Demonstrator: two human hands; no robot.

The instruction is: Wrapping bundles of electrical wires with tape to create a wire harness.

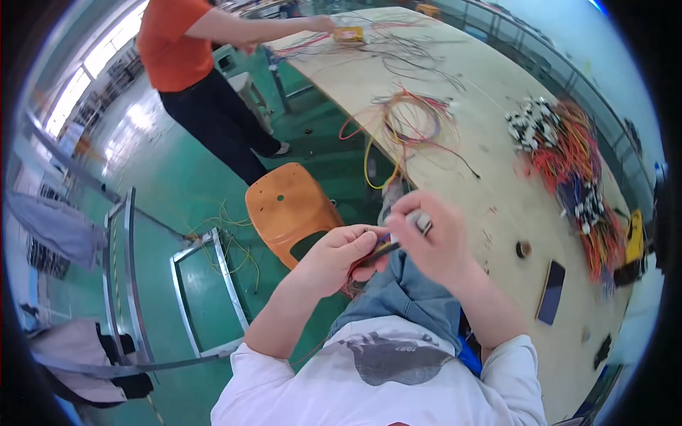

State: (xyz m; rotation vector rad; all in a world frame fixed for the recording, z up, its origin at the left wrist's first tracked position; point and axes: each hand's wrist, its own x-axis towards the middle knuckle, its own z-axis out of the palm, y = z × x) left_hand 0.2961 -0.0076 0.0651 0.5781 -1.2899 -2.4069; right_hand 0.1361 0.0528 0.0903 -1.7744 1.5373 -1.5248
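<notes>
From where I stand, the head view shows a seated person in a white T-shirt working with both hands just above the lap, at the near edge of a long pale table. The left hand pinches a thin bundle of wires between thumb and fingers, and red strands hang below it. The right hand is curled around a small grey-white piece beside the bundle's other end; I can't tell whether the two are joined. The bundle sits between the hands, over the jeans. An orange stool stands just past the left hand. On the table lie a loose coil of coloured wires, a big heap of wires with white connectors, a small dark roll and a phone. Across the corner, a co-worker in an orange top reaches toward a yellow box among more wires.
</notes>
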